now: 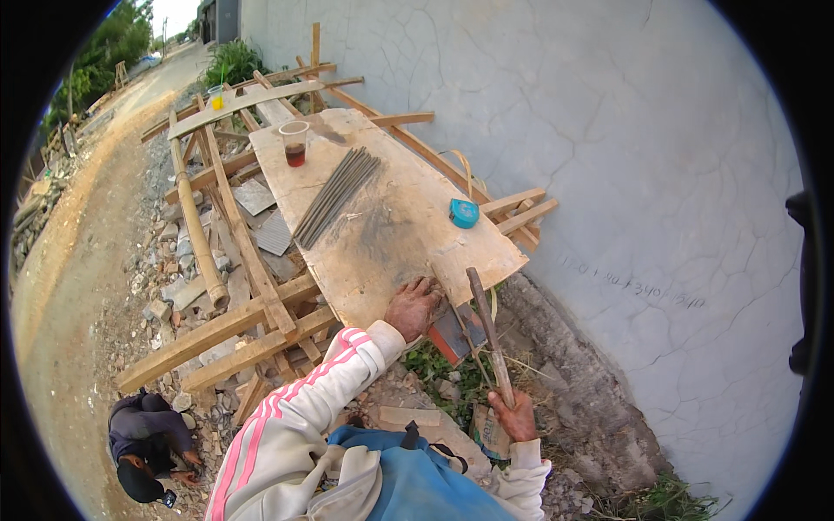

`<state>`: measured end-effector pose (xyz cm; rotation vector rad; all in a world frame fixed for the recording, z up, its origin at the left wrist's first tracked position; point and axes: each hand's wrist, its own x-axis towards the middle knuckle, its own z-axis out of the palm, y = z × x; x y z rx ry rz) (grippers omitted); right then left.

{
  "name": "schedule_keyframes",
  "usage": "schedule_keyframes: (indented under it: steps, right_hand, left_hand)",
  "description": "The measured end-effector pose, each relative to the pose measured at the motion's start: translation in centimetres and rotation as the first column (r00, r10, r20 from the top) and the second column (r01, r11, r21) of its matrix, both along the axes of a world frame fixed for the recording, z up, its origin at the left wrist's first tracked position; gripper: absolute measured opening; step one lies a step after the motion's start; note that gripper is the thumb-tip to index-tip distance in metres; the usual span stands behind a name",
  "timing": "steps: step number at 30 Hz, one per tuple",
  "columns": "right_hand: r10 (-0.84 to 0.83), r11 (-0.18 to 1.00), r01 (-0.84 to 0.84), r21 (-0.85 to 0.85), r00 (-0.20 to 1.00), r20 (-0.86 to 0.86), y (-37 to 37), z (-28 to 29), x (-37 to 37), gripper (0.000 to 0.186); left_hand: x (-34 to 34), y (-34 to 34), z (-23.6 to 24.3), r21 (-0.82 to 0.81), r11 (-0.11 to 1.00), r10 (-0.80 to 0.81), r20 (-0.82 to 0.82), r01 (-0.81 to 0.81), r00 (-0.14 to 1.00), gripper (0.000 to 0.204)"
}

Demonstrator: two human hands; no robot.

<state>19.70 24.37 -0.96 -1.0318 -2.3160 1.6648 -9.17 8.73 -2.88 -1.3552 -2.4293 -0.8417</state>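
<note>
My left hand (413, 309) rests at the near edge of a worn plywood board (382, 260), fingers curled down against a thin metal rod (461, 323). The rod slants past the board's edge toward me. Under it is a flat red and grey piece (450, 337), partly covered. My right hand (514, 415) is wrapped round the lower end of a long brown bar (491, 334), whose upper end reaches the board's corner. Farther up the board lies a bundle of several thin metal rods (337, 196). A teal tape measure (464, 213) sits by the right edge.
A plastic cup with dark drink (295, 148) stands on the board; a yellow drink (216, 98) is farther off. Wooden beams (234, 343) and rubble (178, 260) lie left. A cracked grey wall (625, 174) borders the right. Another person (152, 443) crouches lower left.
</note>
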Motion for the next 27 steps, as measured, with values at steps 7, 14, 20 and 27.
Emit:
schedule_keyframes:
  steps: [7,14,20,27]
  right_hand:
    - [0.041,0.996,-0.047,0.071,0.995,0.094,0.9,1.0,-1.3,0.032]
    - [0.031,0.998,-0.038,0.047,0.990,0.139,1.2,1.7,-1.9,0.037]
    - [-0.025,0.999,0.019,0.047,0.992,0.122,0.4,1.6,-1.9,0.033]
    - [-0.132,0.991,0.131,0.019,0.984,0.117,-1.2,1.0,-1.5,0.031]
  left_hand:
    - [-1.8,0.9,-0.4,0.004,0.999,-0.046,-0.018,0.046,0.999,0.034]
    - [-1.6,1.3,0.0,-0.011,0.999,0.030,0.003,-0.030,1.000,0.030]
    - [-1.6,1.2,0.5,-0.032,0.999,0.015,0.111,-0.012,0.994,0.032]
    - [-2.3,1.4,0.9,-0.076,0.996,-0.041,0.077,0.046,0.996,0.034]
